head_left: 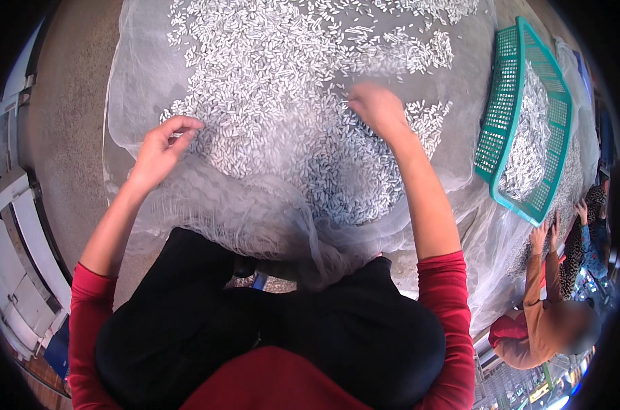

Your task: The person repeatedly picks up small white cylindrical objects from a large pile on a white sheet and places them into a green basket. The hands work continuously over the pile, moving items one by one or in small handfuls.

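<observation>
Many small, elongated white-and-grey pieces (pixel 255 89), seed-like in shape, lie spread over a sheet of sheer white netting (pixel 139 89). At the left edge of the spread is my left hand (pixel 165 147), its thumb and forefinger brought close together in a pinch. Whether anything sits between those fingertips is too small to tell. My right hand (pixel 378 108) hovers over the right part of the spread, fingers curled in and blurred by motion. Below it, a denser, shaded pile (pixel 357 178) of the same pieces sits nearer my knees.
A green plastic basket (pixel 499 102) holding more of these pieces stands at the right. Netting is gathered in folds (pixel 235 198) in front of my lap. At the far lower right another person (pixel 535 321) reaches toward more spread pieces. White panels (pixel 26 232) line the left.
</observation>
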A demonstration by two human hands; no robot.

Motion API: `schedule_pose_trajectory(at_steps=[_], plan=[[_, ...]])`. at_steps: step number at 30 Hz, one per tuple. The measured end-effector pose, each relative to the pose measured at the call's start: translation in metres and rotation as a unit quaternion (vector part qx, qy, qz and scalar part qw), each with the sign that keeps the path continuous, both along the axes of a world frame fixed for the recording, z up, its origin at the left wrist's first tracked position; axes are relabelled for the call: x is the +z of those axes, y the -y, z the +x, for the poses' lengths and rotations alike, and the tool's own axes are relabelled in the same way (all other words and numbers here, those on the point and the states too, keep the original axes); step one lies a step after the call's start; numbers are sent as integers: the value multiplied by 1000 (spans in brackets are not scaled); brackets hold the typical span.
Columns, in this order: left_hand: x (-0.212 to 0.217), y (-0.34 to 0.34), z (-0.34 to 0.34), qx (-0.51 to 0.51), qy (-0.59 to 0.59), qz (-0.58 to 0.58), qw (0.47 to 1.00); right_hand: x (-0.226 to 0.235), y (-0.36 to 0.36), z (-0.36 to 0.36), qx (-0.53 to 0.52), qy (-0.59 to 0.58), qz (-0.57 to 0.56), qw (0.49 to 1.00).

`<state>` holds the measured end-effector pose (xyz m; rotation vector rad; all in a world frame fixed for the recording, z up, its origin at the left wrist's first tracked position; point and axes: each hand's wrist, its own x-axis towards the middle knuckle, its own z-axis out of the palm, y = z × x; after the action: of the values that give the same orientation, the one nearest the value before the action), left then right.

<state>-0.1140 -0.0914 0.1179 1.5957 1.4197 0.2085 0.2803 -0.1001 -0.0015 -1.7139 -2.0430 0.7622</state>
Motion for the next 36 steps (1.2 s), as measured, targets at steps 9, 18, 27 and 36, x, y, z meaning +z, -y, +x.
schedule_pose_trajectory(at_steps=[9, 18, 27, 36], plan=[[3, -22, 24, -41, -17, 0, 999, 28, 17, 32, -164, -454, -301, 822], [-1, 1, 12, -1, -8, -13, 1000, 13, -1, 16, -123, 20, -104, 987], [3, -7, 30, -40, -14, 9, 999, 18, -14, 12, 64, 186, -5, 980], [7, -29, 78, -180, -15, 62, 982, 22, -22, 28, 129, 188, 20, 973]])
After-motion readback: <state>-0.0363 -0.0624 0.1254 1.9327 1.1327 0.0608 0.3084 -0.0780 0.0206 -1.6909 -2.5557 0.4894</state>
